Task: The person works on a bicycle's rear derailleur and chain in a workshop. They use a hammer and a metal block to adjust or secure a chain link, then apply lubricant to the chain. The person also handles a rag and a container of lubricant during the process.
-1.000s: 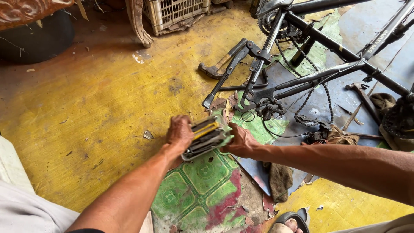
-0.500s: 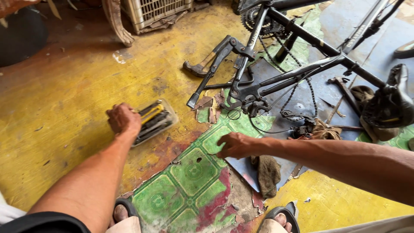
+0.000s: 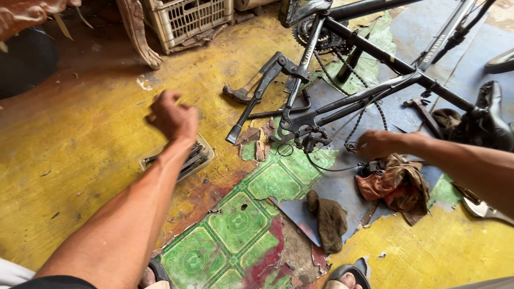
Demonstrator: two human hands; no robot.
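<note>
Nearest the viewer, a worn green patterned floor sheet (image 3: 235, 225) with torn edges covers part of the yellow painted floor (image 3: 69, 160), and a crumpled brown rag (image 3: 329, 222) lies on it beside the tip of a dark sandal (image 3: 350, 274). Above this, the left hand (image 3: 174, 118) hovers over a flat pale tray of dark metal tools (image 3: 184, 158), its fingers curled loosely inward and holding nothing visible; the forearm crosses the tray and hides its middle. To the right, the right hand (image 3: 377, 144) reaches toward the slack bicycle chain (image 3: 356, 134), fingers bent and blurred, so whether it grips anything cannot be told. Just below this hand lies a bunched rust-orange cloth (image 3: 396, 184), and a silvery metal tool (image 3: 484, 208) shows at the right edge under the forearm. Beyond the hands, an upturned black bicycle frame (image 3: 375, 56) stretches across the floor, its black saddle (image 3: 492, 115) at the right and its black kickstand (image 3: 257, 91) angled to the left. Farthest back stands a cream plastic lattice crate (image 3: 187, 18).
</note>
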